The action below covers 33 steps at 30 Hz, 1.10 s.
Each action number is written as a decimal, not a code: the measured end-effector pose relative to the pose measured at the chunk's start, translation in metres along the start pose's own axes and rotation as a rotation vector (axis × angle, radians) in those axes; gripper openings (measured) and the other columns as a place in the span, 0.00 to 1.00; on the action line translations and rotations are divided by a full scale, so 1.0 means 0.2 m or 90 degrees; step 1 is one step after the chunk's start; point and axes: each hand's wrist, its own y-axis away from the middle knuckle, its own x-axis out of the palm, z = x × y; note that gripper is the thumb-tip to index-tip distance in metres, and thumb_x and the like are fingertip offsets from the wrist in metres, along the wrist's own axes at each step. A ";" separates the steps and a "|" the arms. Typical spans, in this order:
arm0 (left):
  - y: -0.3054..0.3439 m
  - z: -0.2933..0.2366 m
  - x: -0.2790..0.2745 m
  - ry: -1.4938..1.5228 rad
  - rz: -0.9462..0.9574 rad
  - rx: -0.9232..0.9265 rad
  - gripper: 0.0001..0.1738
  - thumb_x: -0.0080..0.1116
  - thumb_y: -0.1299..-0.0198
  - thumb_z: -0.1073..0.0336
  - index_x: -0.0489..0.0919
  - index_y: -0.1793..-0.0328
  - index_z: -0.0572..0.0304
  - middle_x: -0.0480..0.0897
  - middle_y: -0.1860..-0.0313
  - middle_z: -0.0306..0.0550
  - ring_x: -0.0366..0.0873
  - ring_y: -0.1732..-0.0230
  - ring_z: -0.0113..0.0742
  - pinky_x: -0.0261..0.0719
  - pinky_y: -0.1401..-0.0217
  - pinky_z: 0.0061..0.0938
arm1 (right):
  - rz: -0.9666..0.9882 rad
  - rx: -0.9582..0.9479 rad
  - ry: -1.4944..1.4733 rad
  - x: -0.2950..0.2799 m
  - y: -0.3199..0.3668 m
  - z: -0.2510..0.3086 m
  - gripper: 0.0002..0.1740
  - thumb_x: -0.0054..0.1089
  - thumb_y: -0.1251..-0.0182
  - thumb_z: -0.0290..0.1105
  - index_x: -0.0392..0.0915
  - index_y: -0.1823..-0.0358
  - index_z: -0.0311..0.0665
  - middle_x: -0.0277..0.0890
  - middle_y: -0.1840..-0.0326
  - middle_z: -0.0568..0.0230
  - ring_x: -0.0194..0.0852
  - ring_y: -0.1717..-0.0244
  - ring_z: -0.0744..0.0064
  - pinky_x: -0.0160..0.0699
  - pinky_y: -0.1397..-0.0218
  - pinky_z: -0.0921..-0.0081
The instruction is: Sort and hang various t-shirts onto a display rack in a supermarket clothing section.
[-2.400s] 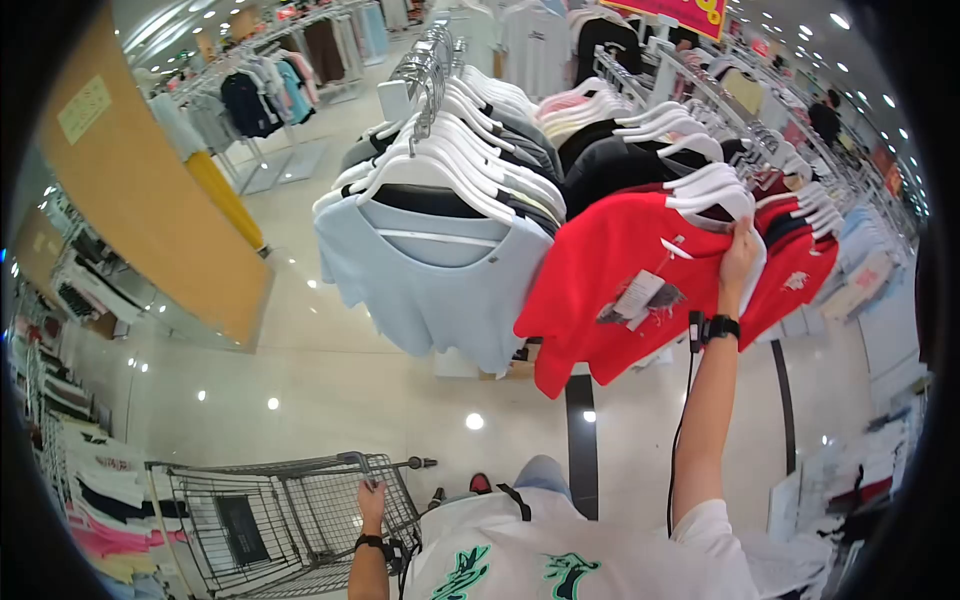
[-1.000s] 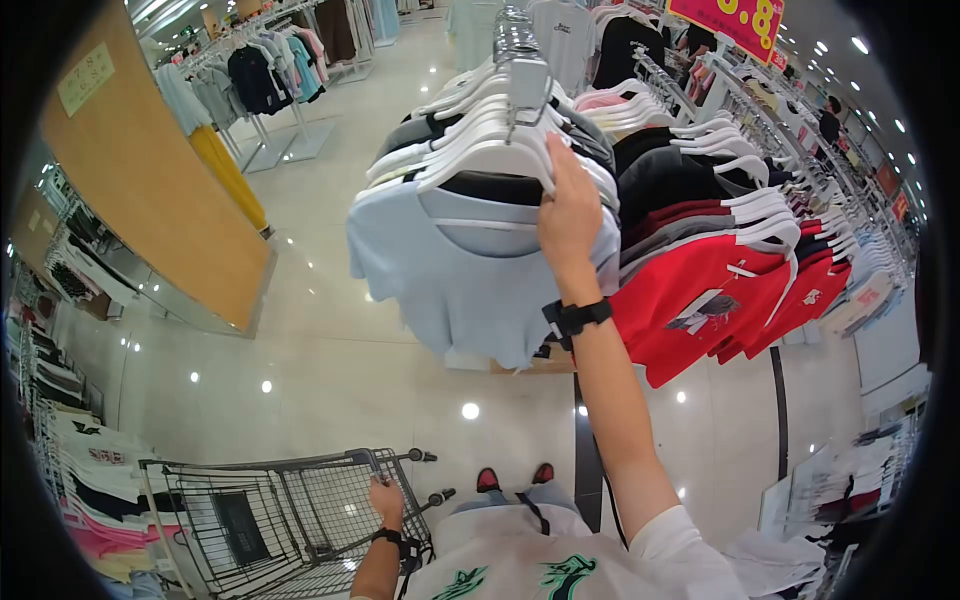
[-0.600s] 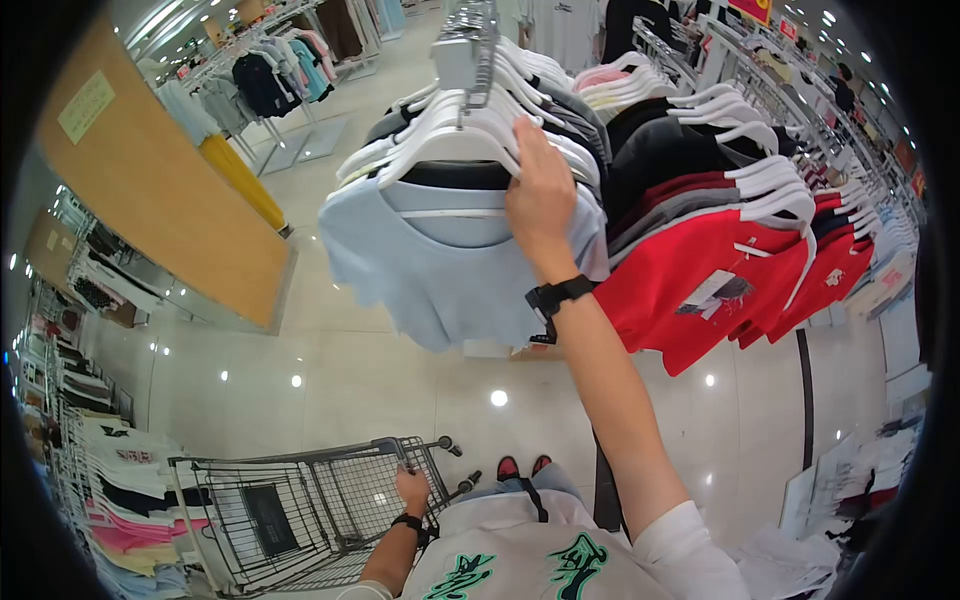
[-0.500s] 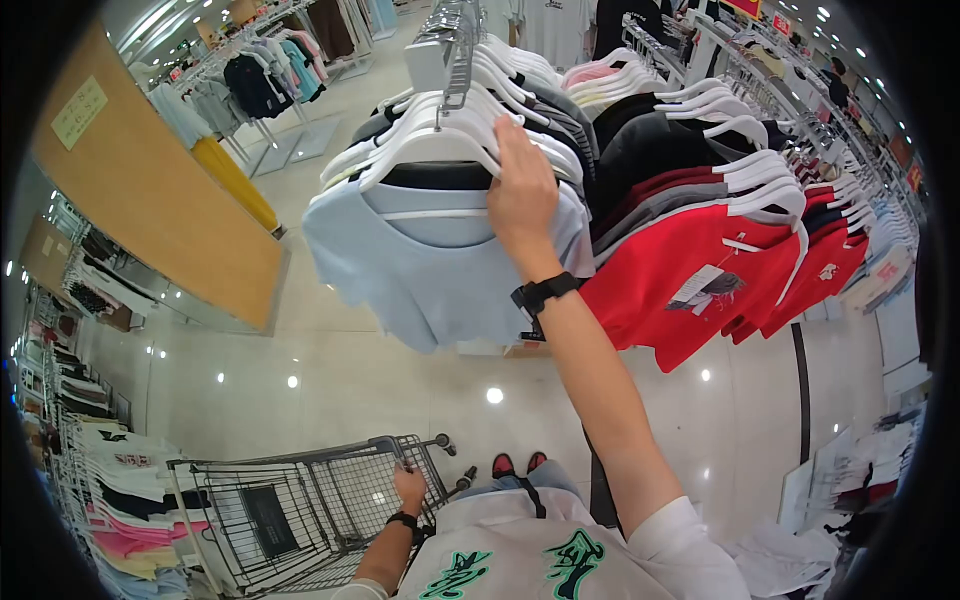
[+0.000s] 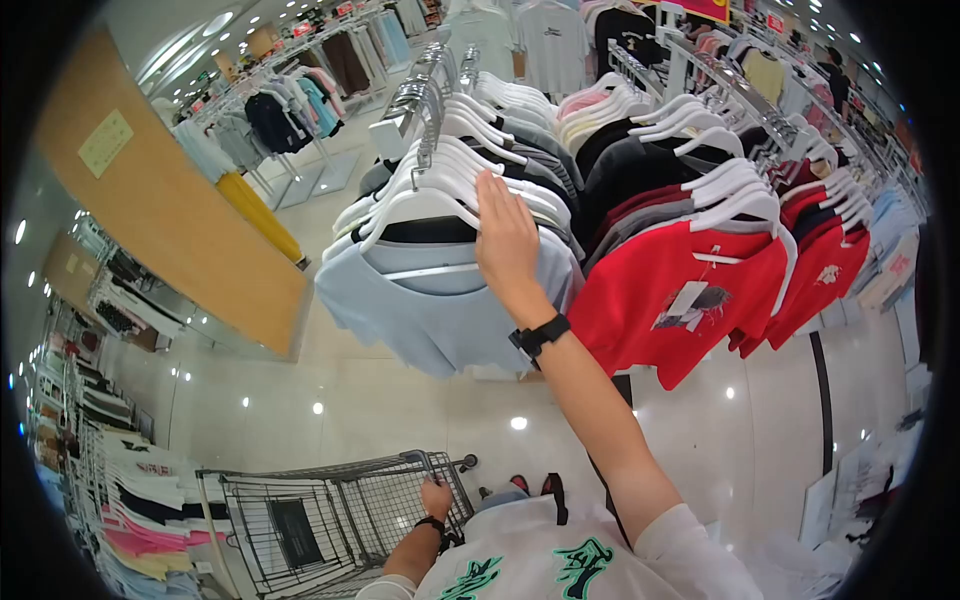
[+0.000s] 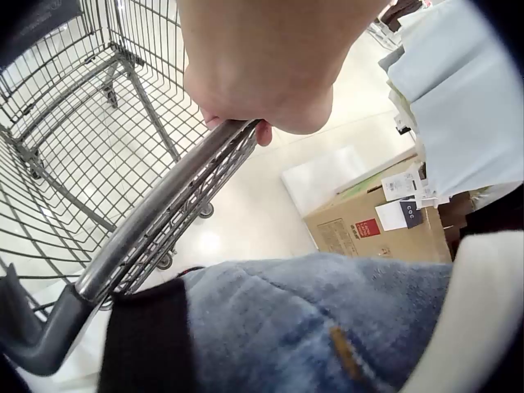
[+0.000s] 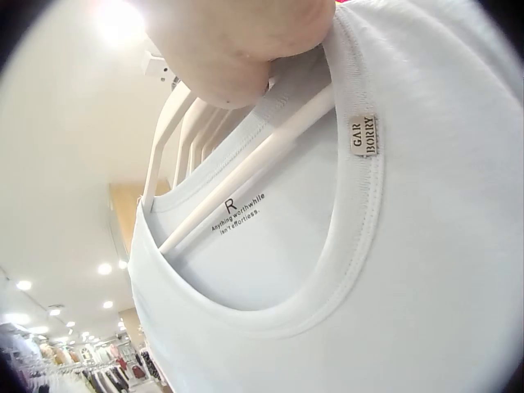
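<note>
In the head view my right hand [image 5: 508, 240] rests on the right shoulder of a white hanger [image 5: 425, 205] at the front of the rack, its visible fingers extended over the hangers behind. From that hanger hangs a light blue T-shirt [image 5: 400, 320]; the right wrist view shows its round neckline and a small sewn label [image 7: 363, 136]. My thumb is hidden in the head view. Low on the left, my left hand [image 5: 435, 497] grips the handle of a grey wire shopping cart [image 5: 345, 462]. Seen from the left wrist, the curled hand [image 6: 262, 90] covers one end of the metal handle [image 6: 164, 196].
Red T-shirts [image 5: 650, 300] hang close to the right of the blue one. A wood-coloured panel [image 5: 170, 220] stands at the left. Below the rack, the left wrist view shows a cardboard box [image 6: 377, 229]. More clothes [image 5: 140, 500] hang at lower left.
My right hand has left the red T-shirt's hanger and moved left to the light blue T-shirt's hanger, where it stays. The left hand keeps its hold on the cart. The head view has shifted.
</note>
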 end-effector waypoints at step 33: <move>0.11 -0.11 0.09 -0.044 -0.031 -0.053 0.20 0.57 0.40 0.66 0.79 0.44 0.70 0.85 0.65 0.68 0.85 0.61 0.65 0.83 0.54 0.53 | 0.005 -0.051 -0.087 -0.26 0.06 0.03 0.21 0.59 0.46 0.13 0.84 0.51 0.36 0.80 0.41 0.56 0.74 0.40 0.53 0.72 0.36 0.63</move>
